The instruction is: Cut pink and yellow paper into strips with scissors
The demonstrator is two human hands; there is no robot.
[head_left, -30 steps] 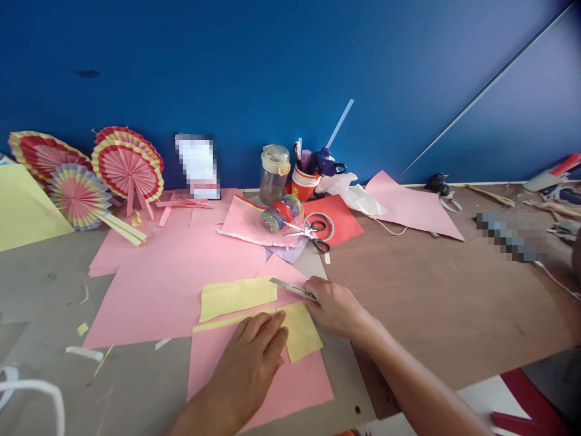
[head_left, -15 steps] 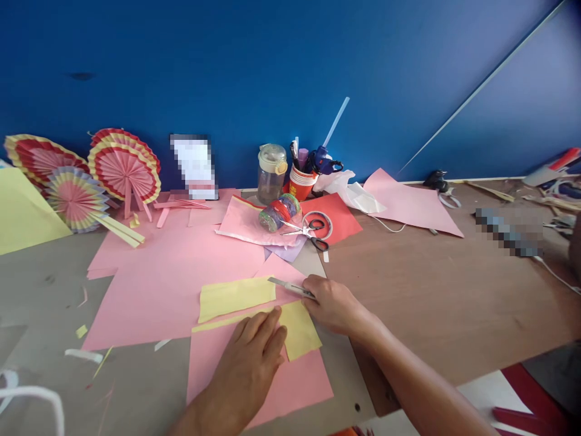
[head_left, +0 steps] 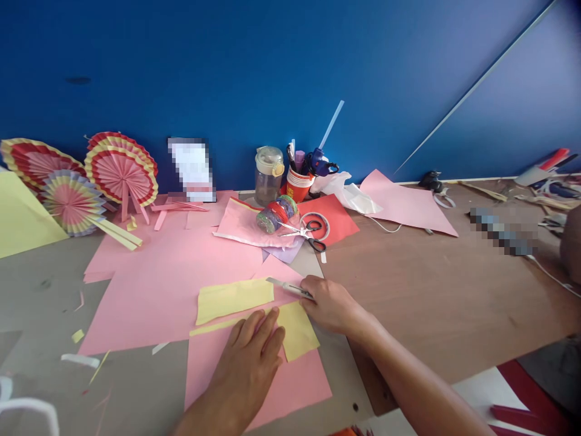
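My right hand is closed round a utility knife, its blade pointing left over the right end of a yellow paper strip. Flat on a pink sheet lies my left hand, fingers stretched out. Those fingertips touch a narrow yellow band along the sheet's upper edge. Just right of them, a yellow paper piece rests on the same sheet, partly covered by the hand. Larger pink paper spreads out behind.
Scissors, a tape roll and a thread-wound bundle lie beyond my hands. A clear bottle and a paper cup of tools stand by the blue wall. Pleated paper fans are at left; a blurred device lies right.
The whole view has shifted slightly, with things sitting a little further left and lower. Both hands, the knife and the papers keep nearly the same places relative to each other.
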